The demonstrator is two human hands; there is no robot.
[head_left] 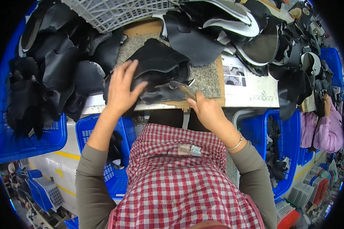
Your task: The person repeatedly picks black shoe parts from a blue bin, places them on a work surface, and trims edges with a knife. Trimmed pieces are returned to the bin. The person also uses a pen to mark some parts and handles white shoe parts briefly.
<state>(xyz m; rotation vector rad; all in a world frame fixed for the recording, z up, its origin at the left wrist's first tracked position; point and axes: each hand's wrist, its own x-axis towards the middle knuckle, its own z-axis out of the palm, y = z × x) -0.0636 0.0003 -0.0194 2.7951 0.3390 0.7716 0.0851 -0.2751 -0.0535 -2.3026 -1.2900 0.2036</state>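
A black leather shoe upper (156, 57) lies on a grey stone slab (205, 81) in front of me. My left hand (123, 87) rests at the left side of this piece, fingers spread and thumb apart, gripping nothing. Wrapped round a wooden handle, my right hand (208, 110) holds a hammer (186, 91). The hammer's metal head is over the near right part of the upper; whether it touches the leather I cannot tell. Folds of the upper hide its inner layers.
Black leather pieces (59, 63) pile up on the left. More uppers (195, 40) with white linings lie behind and right. A white plastic basket (103, 15) stands at the back. Blue crates (283, 152) flank me below the table edge. A co-worker's pink sleeve (328, 131) shows far right.
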